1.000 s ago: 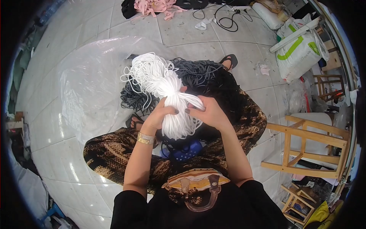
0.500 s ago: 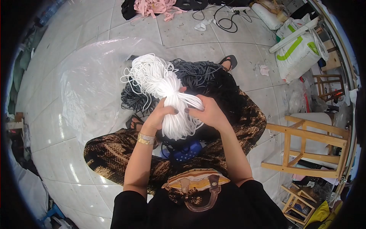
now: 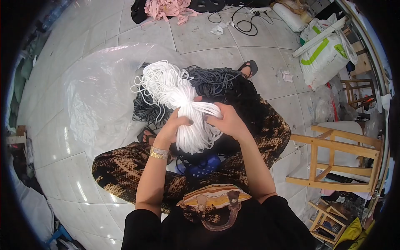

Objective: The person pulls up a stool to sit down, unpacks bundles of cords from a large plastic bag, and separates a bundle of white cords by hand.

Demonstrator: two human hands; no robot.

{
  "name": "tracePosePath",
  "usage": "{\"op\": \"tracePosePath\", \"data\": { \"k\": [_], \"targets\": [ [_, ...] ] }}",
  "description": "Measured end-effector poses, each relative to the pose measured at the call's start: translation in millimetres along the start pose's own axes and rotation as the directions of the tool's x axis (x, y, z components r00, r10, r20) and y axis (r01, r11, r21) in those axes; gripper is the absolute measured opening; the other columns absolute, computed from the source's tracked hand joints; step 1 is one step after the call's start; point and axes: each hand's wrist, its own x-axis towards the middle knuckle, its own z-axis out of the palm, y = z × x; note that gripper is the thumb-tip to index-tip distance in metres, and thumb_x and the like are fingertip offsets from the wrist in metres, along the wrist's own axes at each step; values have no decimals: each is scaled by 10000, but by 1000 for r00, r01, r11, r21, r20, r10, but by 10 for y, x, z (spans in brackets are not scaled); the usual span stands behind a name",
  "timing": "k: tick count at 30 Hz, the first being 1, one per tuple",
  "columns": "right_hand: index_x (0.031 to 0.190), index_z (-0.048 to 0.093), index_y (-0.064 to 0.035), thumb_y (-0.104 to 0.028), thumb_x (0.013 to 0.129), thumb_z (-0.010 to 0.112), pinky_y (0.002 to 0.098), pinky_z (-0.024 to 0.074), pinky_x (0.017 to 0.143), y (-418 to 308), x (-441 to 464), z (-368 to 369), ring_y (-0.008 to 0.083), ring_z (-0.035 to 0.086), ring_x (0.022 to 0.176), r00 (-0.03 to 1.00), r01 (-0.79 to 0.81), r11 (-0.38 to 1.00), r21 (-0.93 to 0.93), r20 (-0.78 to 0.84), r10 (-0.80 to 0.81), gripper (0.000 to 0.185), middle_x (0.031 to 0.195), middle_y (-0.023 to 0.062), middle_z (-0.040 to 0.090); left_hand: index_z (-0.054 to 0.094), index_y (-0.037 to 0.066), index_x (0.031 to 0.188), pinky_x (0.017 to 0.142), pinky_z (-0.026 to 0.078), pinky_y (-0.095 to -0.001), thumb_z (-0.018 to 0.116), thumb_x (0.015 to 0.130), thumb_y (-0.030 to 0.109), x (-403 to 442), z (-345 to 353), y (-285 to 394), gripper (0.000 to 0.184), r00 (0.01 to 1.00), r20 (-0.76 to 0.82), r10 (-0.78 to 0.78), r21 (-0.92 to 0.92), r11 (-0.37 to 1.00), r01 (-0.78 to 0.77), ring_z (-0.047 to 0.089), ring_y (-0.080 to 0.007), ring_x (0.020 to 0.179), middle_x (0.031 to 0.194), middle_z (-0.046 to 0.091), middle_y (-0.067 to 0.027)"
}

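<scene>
A thick bundle of white cord (image 3: 193, 131) is held up over my lap, gathered tight near its middle. My left hand (image 3: 173, 125) is closed round its left side, with the thumb lying across the strands and some fingers hidden behind. On the other side my right hand (image 3: 227, 120) pinches a few strands that stick out from the gathered part. The looser loops of the white bundle spread toward the upper left. Beneath them lies a heap of dark grey cord (image 3: 216, 81) in front of my crossed legs.
Clear plastic sheeting (image 3: 100, 96) lies on the tiled floor to the left. At right stand a wooden stool frame (image 3: 341, 146) on its side and a full white sack (image 3: 325, 60). Pink strips (image 3: 166, 9) and a black cable (image 3: 246, 25) lie farther off. A patterned bag (image 3: 214, 196) rests against me.
Hardly anything differs. Both hands keep the same grip on the white cord, and the view has shifted very slightly.
</scene>
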Motion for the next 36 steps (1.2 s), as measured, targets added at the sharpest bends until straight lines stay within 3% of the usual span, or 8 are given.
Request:
{"op": "tracePosePath", "data": {
  "k": [5,9,12,21,25,28,32,36],
  "targets": [
    [885,590,28,-117,736,583,237,394,547,-30,3,-60,59,485,606,998,-58,997,-56,26,59,208,680,22,572,291,-51,1344,857,474,-328,477,561,45,2,-18,-16,810,1000,7,-6,8,1000,5,580,-199,941,1139,536,-154],
    [870,599,1,-88,746,547,224,379,529,2,21,-65,47,475,572,986,-150,946,287,-29,165,161,657,-5,561,285,-40,1352,855,474,-323,469,554,35,-2,27,13,822,1000,-5,-26,-6,1000,25,580,-190,936,1139,537,-151],
    [869,609,14,-94,757,565,217,378,535,-39,12,-74,37,469,594,974,-227,946,233,45,222,161,670,-10,568,279,-34,1359,861,468,-315,467,549,31,5,14,-11,834,1000,-4,-30,-24,999,30,574,-183,949,1142,537,-143],
    [875,623,18,-123,777,601,201,391,562,1,16,-6,29,472,630,995,-102,987,124,7,102,173,684,-11,576,278,-36,1359,894,445,-302,468,546,50,-14,18,-2,839,999,32,-21,-50,998,23,555,-196,978,1158,526,-141],
    [885,601,4,-120,773,601,214,383,551,-41,15,-39,38,467,609,987,-152,934,324,1,160,167,707,-12,568,280,-47,1351,899,443,-310,468,538,58,-11,58,5,841,1000,12,-27,-50,998,28,556,-208,988,1160,522,-156],
    [889,601,14,-115,765,603,215,389,563,-179,-19,-20,40,466,621,977,-215,964,156,41,211,179,719,-8,569,280,-54,1347,904,441,-316,467,534,64,-3,38,11,843,1000,23,-18,-56,998,19,555,-215,1000,1168,518,-167],
    [926,614,29,-116,753,611,231,394,570,8,-6,50,42,468,643,996,-58,991,122,71,49,226,734,0,580,279,-56,1347,910,437,-319,466,534,71,10,-39,-27,843,999,39,-15,-47,999,16,555,-223,1006,1177,517,-176],
    [942,619,51,-115,750,619,222,424,619,-47,-22,-7,45,488,672,982,-176,978,114,89,167,254,730,2,587,273,-58,1348,911,436,-319,469,533,75,-10,-20,-15,850,1000,21,-13,-36,999,14,556,-220,1002,1168,522,-177]
  ]
}}
